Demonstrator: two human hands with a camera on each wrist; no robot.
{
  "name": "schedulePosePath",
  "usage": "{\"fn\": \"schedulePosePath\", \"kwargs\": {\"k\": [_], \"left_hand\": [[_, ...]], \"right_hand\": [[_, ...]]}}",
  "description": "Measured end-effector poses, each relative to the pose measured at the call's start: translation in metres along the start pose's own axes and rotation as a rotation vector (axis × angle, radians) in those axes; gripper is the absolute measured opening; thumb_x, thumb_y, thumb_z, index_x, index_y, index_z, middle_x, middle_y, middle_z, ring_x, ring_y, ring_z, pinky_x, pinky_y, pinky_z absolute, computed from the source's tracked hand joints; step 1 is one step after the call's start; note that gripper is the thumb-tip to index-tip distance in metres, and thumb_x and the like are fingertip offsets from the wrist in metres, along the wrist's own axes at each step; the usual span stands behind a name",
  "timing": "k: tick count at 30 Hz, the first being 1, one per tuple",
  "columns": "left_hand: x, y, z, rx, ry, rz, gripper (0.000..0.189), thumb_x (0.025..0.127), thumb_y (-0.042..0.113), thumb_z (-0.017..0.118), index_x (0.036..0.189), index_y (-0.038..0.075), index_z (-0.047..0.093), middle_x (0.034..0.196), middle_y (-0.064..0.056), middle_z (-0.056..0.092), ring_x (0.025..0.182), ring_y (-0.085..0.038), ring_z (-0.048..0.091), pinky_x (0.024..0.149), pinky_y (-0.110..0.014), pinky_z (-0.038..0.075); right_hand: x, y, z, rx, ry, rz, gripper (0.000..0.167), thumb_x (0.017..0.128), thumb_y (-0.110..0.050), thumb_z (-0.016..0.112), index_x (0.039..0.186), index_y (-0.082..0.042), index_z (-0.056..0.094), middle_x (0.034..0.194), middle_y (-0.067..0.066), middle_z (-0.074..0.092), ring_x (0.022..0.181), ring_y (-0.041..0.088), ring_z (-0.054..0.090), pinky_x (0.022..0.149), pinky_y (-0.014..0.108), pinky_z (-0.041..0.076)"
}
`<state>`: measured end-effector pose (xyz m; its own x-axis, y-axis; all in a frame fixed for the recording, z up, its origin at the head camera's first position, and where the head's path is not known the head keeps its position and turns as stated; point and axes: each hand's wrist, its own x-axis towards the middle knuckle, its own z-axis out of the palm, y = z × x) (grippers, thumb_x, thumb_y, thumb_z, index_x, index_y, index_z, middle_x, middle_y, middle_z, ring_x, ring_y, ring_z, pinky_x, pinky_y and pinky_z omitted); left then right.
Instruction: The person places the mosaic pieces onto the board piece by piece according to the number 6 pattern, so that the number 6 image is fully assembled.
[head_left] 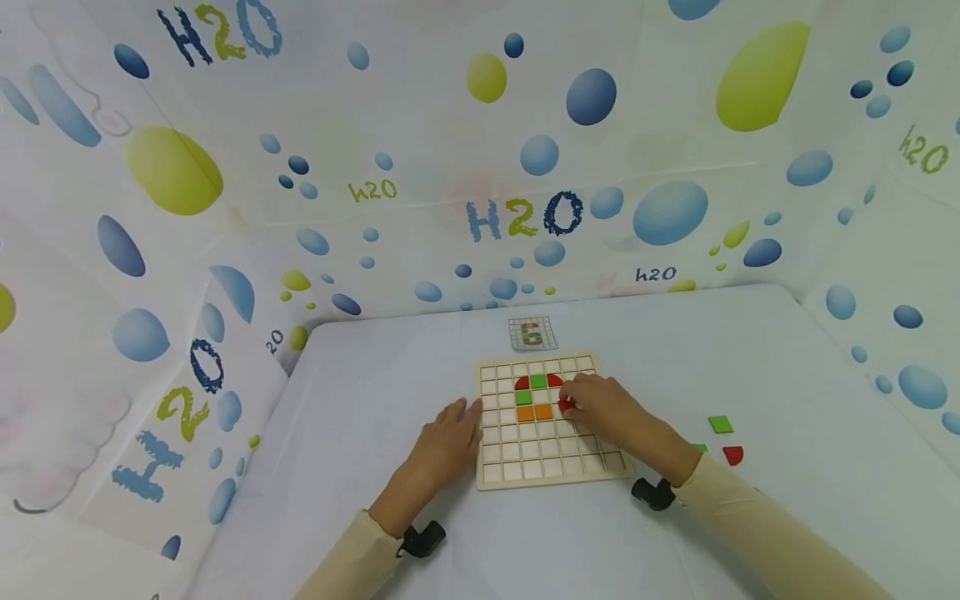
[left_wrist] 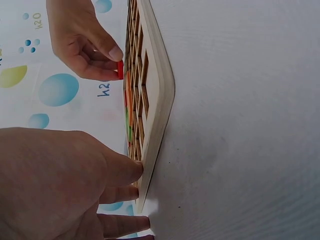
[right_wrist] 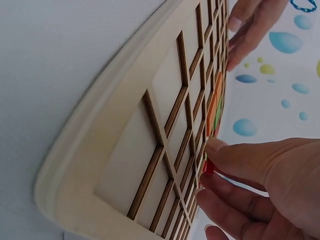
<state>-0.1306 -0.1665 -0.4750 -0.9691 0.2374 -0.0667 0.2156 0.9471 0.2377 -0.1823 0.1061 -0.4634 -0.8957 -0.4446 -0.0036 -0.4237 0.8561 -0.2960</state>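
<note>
**Red piece pinched over the gridded board**

Your right hand (head_left: 606, 410) pinches a red piece (right_wrist: 208, 167) between thumb and fingers, just right of the two orange pieces (head_left: 535, 412) on the wooden board (head_left: 532, 470); you cannot tell whether it sits in a cell. Your left hand (head_left: 447, 437) is spread, its fingers loosely extended and touching the board's left edge.

The board lies on the white-covered table (head_left: 375, 367), between your hands. In its far part, a green square (head_left: 537, 381) sits between two red rounded pieces (head_left: 522, 383); another green square (head_left: 523, 397) lies nearer, at the left, directly beyond the left orange piece.

Past the board's far edge lies a pattern card (head_left: 533, 333). To the right of the board, near your right forearm, are a loose green piece (head_left: 721, 424), a loose red piece (head_left: 733, 455) and a partly hidden green piece (head_left: 700, 447).
</note>
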Motion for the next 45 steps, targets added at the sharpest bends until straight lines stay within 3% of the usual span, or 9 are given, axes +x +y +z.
{"fn": "schedulePosePath", "kwargs": {"k": [35, 45], "left_hand": [[-0.001, 0.002, -0.001, 0.001, 0.007, 0.002, 0.053, 0.111, 0.024, 0.054, 0.160, 0.006, 0.044, 0.161, -0.025, 0.044, 0.150, -0.043, 0.043, 0.112, -0.066, 0.043], [0.000, 0.002, -0.002, 0.009, -0.004, -0.002, 0.054, 0.112, 0.026, 0.052, 0.161, 0.007, 0.042, 0.162, -0.025, 0.043, 0.151, -0.043, 0.042, 0.112, -0.066, 0.043]], "right_hand": [[0.002, -0.008, 0.003, 0.053, -0.001, -0.040, 0.024, 0.094, -0.020, 0.082, 0.115, -0.010, 0.075, 0.103, 0.003, 0.068, 0.087, 0.017, 0.059, 0.087, 0.039, 0.057], [-0.011, 0.013, -0.020, 0.013, 0.012, -0.020, 0.030, 0.097, -0.021, 0.079, 0.123, -0.009, 0.071, 0.111, 0.005, 0.071, 0.106, 0.026, 0.066, 0.095, 0.051, 0.053]]}}
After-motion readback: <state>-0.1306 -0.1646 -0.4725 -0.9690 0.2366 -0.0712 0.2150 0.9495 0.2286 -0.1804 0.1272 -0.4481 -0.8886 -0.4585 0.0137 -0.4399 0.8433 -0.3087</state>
